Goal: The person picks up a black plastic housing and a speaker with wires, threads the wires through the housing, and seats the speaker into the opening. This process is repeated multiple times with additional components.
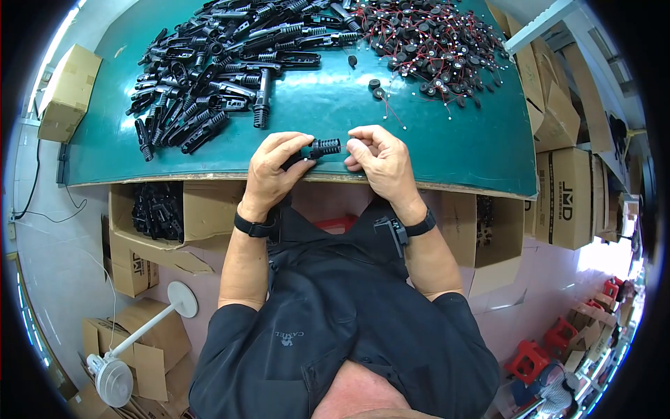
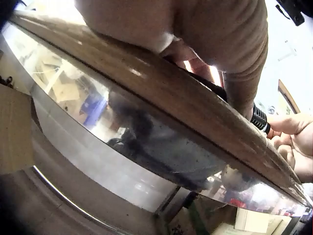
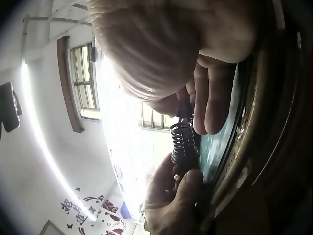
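My left hand (image 1: 273,167) grips a black ribbed plastic housing (image 1: 326,147), its ribbed end pointing right. The thumb and index finger of my right hand (image 1: 380,159) pinch together just off that end, at a small dark part (image 3: 184,110) too unclear to identify. In the right wrist view, the ribbed housing (image 3: 185,147) stands between both hands, with my left hand (image 3: 171,203) below it. Seen from the left wrist, the ribbed end (image 2: 259,119) shows past my left hand (image 2: 215,34), near the fingers of my right hand (image 2: 293,142).
Many black housings (image 1: 230,77) are heaped on the left of the green table (image 1: 314,105). Dark round pieces with red wires (image 1: 440,49) form a pile at the back right, a few lying loose before it. Open cardboard boxes (image 1: 206,209) stand under the front edge.
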Demonstrator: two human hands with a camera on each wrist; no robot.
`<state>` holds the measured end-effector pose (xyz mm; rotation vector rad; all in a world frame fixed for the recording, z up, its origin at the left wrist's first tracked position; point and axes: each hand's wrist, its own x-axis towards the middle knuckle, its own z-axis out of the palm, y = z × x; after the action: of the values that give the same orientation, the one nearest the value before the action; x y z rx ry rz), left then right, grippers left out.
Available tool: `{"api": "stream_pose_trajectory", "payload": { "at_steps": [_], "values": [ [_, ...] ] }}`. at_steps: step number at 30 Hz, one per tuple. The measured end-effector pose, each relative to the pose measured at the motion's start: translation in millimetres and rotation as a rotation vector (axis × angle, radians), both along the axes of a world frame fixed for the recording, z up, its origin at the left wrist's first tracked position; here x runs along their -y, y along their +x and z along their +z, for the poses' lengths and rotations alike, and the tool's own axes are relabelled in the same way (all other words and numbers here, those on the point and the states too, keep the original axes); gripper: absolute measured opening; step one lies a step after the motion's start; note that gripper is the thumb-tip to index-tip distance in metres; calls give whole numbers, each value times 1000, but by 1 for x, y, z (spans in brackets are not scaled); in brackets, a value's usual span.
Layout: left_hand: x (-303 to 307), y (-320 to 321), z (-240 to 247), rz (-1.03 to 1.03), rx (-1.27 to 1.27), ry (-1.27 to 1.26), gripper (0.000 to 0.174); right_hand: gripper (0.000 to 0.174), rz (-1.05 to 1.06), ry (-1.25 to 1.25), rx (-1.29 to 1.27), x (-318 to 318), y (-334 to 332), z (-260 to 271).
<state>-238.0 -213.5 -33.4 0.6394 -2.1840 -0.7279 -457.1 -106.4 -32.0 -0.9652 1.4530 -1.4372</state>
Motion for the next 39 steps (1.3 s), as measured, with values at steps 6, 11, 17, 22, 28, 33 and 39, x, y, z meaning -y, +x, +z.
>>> {"api": "stream_pose_trajectory", "payload": {
  "at_steps": [6,11,17,22,28,33,39],
  "values": [
    [1,1,-2,-4,-1,11,49,22,85,-10,25,-2,3,1],
    [2,3,-2,-19,9,21,50,23,100,-39,-2,-1,3,-3],
    [3,4,-1,-42,26,16,52,23,121,-30,-105,-2,0,-4],
    [4,4,-3,-59,32,-17,53,21,108,2,-116,-2,0,-1],
    [5,4,0,-67,33,-7,53,23,134,19,-139,-2,-2,-1],
    [6,5,1,-90,25,46,52,25,159,-11,-81,-3,-4,0],
    [9,8,-2,-129,44,69,52,22,161,10,-150,-3,-4,1]
  ]
}}
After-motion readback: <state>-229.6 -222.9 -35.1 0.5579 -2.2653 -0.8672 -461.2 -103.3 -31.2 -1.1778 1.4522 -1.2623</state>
